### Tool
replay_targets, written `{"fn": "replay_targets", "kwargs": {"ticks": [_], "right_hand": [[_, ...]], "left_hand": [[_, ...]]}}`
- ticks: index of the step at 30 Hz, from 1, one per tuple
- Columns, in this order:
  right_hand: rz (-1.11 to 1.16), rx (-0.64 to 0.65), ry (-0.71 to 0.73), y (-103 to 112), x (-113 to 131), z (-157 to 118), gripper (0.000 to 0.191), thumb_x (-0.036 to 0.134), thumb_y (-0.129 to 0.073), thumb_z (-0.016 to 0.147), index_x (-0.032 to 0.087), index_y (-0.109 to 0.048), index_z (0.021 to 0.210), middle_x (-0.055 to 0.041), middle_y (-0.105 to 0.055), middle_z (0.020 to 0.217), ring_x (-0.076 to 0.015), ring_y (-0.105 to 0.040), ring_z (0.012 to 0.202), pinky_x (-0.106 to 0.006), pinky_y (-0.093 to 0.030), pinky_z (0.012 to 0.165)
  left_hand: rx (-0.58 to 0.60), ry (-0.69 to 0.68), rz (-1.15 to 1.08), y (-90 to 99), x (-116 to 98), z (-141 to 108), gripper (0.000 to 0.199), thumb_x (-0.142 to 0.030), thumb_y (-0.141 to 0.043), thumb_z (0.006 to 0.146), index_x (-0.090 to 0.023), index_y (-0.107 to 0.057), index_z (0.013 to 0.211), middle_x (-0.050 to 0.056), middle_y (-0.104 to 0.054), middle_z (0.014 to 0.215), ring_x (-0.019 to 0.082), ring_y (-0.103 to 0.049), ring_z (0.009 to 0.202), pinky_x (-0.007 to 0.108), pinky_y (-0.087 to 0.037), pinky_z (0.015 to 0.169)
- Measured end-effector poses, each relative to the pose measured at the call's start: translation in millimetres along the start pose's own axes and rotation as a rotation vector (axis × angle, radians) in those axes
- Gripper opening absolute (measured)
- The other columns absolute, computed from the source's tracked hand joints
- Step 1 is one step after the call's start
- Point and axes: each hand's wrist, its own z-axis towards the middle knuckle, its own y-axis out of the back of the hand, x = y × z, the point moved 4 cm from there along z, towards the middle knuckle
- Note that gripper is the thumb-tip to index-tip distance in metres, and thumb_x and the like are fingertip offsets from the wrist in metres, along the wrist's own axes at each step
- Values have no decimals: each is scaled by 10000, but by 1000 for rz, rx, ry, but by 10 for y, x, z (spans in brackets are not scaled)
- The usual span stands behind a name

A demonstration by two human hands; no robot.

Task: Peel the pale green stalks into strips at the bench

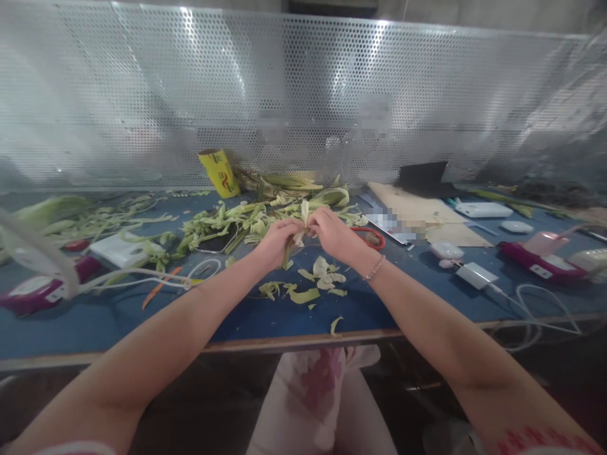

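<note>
Both my hands meet over the middle of the blue table (265, 322). My left hand (281, 240) is closed, pinching a pale green leafy husk (305, 210). Against it, the fingers of my right hand (328, 229) are closed on the same husk. Its pale tip sticks up between the hands and a greener end hangs below my left fingers. Just behind lies a heap of green strips and leafy pieces (241, 218). Torn pale scraps (323, 273) and a curled green peel (304, 296) lie on the table in front of my hands.
A yellow cardboard tube (219, 173) leans by the perforated metal screen (294, 82). Phones, a red-handled tool (377, 237), brown card (417, 208) and a white charger (477, 275) with cable lie around. Purple power strips (540, 260) sit at both sides.
</note>
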Motion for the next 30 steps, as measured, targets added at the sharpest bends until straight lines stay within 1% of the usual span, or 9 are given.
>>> {"fn": "replay_targets", "kwargs": {"ticks": [2, 6, 8, 12, 17, 20, 24, 27, 30], "right_hand": [[71, -34, -65, -20, -33, 8, 123, 114, -357, 853, 200, -406, 779, -45, -451, 845, -157, -468, 809, -311, -435, 766], [212, -59, -234, -75, -124, 15, 88, 158, -391, 848, 198, -416, 773, -43, -464, 841, -153, -492, 767, -291, -454, 648], [244, -67, -257, -69, -149, 9, 74, 182, -407, 850, 196, -429, 781, -42, -470, 844, -152, -496, 747, -296, -457, 634], [191, -83, -122, 26, -111, -6, 63, 190, -412, 867, 194, -474, 881, -61, -476, 922, -166, -502, 833, -319, -463, 709], [105, -58, -15, 90, -49, -15, 120, 193, -430, 871, 196, -503, 966, -76, -466, 970, -153, -494, 789, -297, -461, 670], [87, -53, 8, 101, -31, -14, 124, 188, -431, 871, 196, -506, 969, -73, -467, 959, -152, -491, 776, -292, -453, 654], [87, -46, 45, 129, 15, -12, 111, 190, -427, 879, 197, -498, 963, -71, -466, 953, -153, -484, 788, -281, -448, 644], [62, -22, 80, 135, 60, -7, 102, 169, -415, 881, 199, -490, 943, -64, -474, 924, -160, -479, 805, -295, -444, 688], [45, 9, 78, 131, 77, -4, 90, 146, -405, 876, 197, -472, 908, -60, -474, 903, -168, -477, 839, -309, -433, 734]], "left_hand": [[4, 21, -59, 0, 5, -4, 46, -169, -627, 563, -144, -608, 596, -3, -557, 504, 70, -427, 443, 210, -324, 420], [-14, 57, -131, 5, 18, -11, 89, -172, -647, 545, -141, -608, 619, -18, -543, 504, 72, -451, 454, 207, -354, 443], [6, 62, -146, -4, 14, -14, 106, -173, -642, 557, -131, -623, 653, -8, -568, 540, 70, -457, 468, 203, -360, 450], [80, 43, -202, -27, -10, -15, 147, -126, -538, 573, -108, -642, 674, 19, -580, 573, 71, -444, 492, 198, -345, 441], [137, 18, -184, -34, -22, -14, 206, -86, -495, 571, -87, -658, 697, 20, -546, 569, 71, -432, 507, 198, -340, 446], [127, 30, -161, -38, -18, -22, 190, -87, -501, 576, -86, -661, 680, 22, -550, 571, 70, -428, 506, 199, -335, 447], [85, 28, -151, -33, -21, -27, 147, -104, -548, 595, -94, -667, 680, 34, -598, 633, 71, -450, 531, 202, -345, 462], [71, 25, -143, -24, -18, -26, 137, -118, -584, 590, -98, -676, 689, 28, -600, 646, 70, -460, 548, 203, -353, 479], [67, 37, -94, -15, -5, -29, 174, -113, -603, 561, -105, -694, 709, 11, -583, 604, 70, -453, 539, 207, -356, 495]]}}
